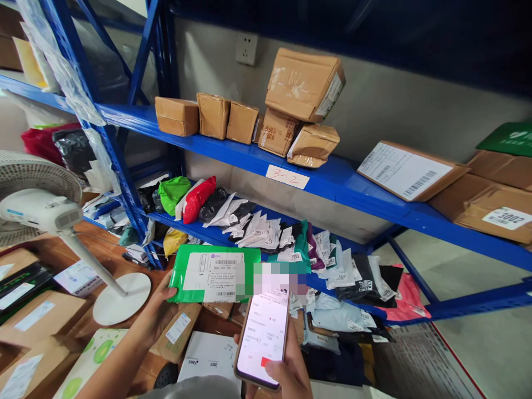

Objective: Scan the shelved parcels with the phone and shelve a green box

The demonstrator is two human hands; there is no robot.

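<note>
My left hand [160,302] grips the left end of a flat green mailer bag [216,274] with a white barcode label, held level in front of the lower shelf. My right hand [286,368] holds a smartphone [262,338] upright just below the bag's right end, thumb on the lit screen near a red button. Part of the label is blurred out.
Blue steel shelving [332,180] carries brown cartons [305,83] above and several soft mailer bags [257,230] below. A white standing fan [39,205] is at the left. Boxes [37,318] lie on the floor around me. Grey floor [477,310] lies to the right.
</note>
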